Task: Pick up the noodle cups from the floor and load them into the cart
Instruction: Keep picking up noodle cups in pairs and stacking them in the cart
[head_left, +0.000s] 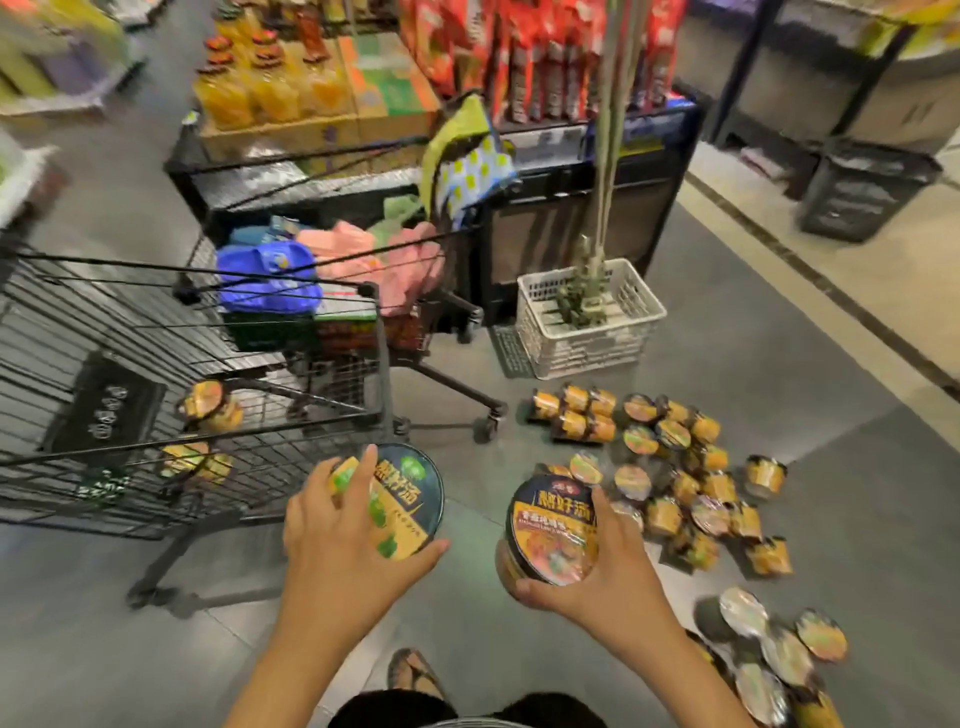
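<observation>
- A white slatted basket (587, 348) stands just beside a black display stand (571, 228). A green leafy bundle (584, 291) and pale poles (610, 130) rise from it.
- A farther trolley (452, 382) holds a blue plastic item (265, 280) and pink cloths (363, 260).
- A green, blue and yellow patterned bag (467, 161) drapes at that trolley's right corner.
- Orange drink bottles (260, 88) sit on cardboard boxes (322, 130).
- Red packets (545, 62) stand in rows above the display stand.
- A black crate (867, 192) sits far right, well apart.
- A sandal (410, 670) shows near the bottom edge.
</observation>
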